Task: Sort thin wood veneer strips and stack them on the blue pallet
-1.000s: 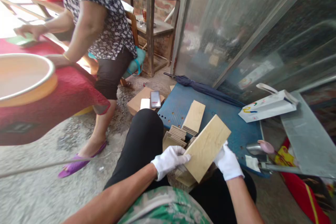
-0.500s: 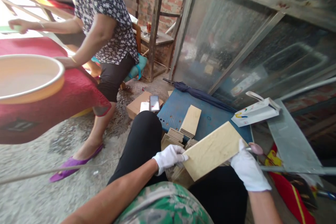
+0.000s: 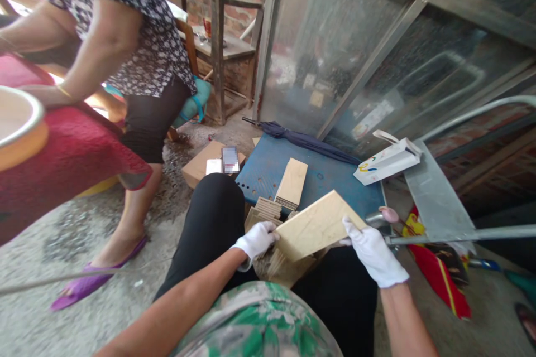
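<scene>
Between my two gloved hands is a pale rectangular wooden board point(image 3: 318, 227), tilted above my lap. My left hand point(image 3: 257, 241), in a white glove, pinches its left end. The white-gloved right hand point(image 3: 372, 251) grips the opposite end, thumb on the upper face. Beyond the board, a neat stack of similar boards point(image 3: 292, 181) lies on a blue panel point(image 3: 326, 170). More pieces with grooved-looking edges point(image 3: 268, 209) sit just beyond my left hand, and others below the board are partly hidden by it.
A dark folded umbrella point(image 3: 310, 142) and a white paper bag point(image 3: 387, 162) lie on the blue panel. At left, a person point(image 3: 121, 39) sits by a red-covered table point(image 3: 92, 150) with a basin point(image 3: 20, 134). A cardboard box point(image 3: 201, 162) stands near my knee. Metal tubing point(image 3: 444, 234) runs at right.
My view has swung right, so the scene sits further left. My right thumb has moved inward on the board, which both hands still hold.
</scene>
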The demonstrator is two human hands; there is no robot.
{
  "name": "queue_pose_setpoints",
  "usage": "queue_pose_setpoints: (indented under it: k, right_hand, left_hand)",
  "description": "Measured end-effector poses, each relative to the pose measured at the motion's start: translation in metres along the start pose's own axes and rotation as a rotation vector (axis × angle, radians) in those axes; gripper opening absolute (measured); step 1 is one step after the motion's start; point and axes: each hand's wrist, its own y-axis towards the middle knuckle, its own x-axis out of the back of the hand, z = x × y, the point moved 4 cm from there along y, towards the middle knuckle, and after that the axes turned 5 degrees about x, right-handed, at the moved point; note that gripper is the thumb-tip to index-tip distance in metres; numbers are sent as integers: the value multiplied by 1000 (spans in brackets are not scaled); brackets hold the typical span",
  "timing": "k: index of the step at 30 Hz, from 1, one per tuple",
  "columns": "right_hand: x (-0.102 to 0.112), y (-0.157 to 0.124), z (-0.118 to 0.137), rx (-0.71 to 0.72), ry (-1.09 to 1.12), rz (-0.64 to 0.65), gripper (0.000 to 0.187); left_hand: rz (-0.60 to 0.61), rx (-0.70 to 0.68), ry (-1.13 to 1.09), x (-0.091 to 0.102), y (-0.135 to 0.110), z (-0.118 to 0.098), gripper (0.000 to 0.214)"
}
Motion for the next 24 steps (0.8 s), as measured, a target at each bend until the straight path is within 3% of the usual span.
queue_pose_setpoints:
  k: [4, 8, 10, 15, 18, 21, 24]
  right_hand:
    - [-17, -4, 7, -72, 170, 143, 39]
    - [-31, -5, -3, -98, 204, 155, 40]
    - [-43, -7, -10, -116, 174, 148, 39]
    - [-85, -17, -12, -66, 145, 185, 37]
    - [-111, -22, -16, -14, 86, 208, 36]
    - [-134, -27, -26, -59, 3, 250, 36]
    - [-153, -33, -35, -76, -43, 297, 35]
  left_hand:
    - [-4, 14, 169, -2, 5, 6, 12]
    - [10, 54, 244, -6, 10, 11, 11]
    - [-12, 76, 262, -5, 11, 9, 20]
    - [-313, 16, 202, 24, -6, -21, 50]
    - [-442, -121, 339, 42, -26, -51, 56]
    - [-390, -311, 592, 43, -38, -80, 51]
    - [-173, -396, 846, 28, -37, -94, 42]
